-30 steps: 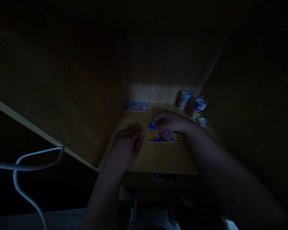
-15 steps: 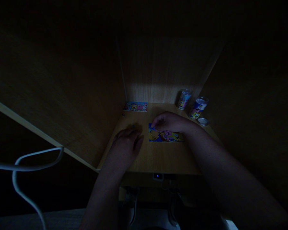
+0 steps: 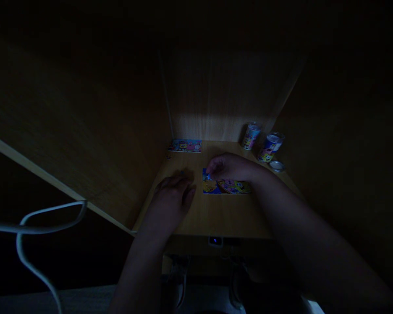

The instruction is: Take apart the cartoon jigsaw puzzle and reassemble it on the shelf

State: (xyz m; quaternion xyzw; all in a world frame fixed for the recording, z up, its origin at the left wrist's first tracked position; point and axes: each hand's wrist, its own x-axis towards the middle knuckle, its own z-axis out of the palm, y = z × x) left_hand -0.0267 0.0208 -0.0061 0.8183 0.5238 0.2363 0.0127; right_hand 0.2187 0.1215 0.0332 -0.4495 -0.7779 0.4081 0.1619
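Just right of my loosely spread left hand point(image 3: 173, 192), I've got the picture strip point(image 3: 229, 187) lying lengthwise left-to-right, partly under my nearer right hand point(image 3: 227, 166), though from here can't tell if it's pinching anything.

Person's left hand point(image 3: 173, 194) palm down, fingers lightly bent, thumb spread from index. Left forearm point(image 3: 144, 257) angled up from lower frame edge. Right hand point(image 3: 227, 166) farther forward, fingers curled, tips pointing down-left; grip unclear, too dark. Right forearm point(image 3: 301, 222) slants in from lower right.
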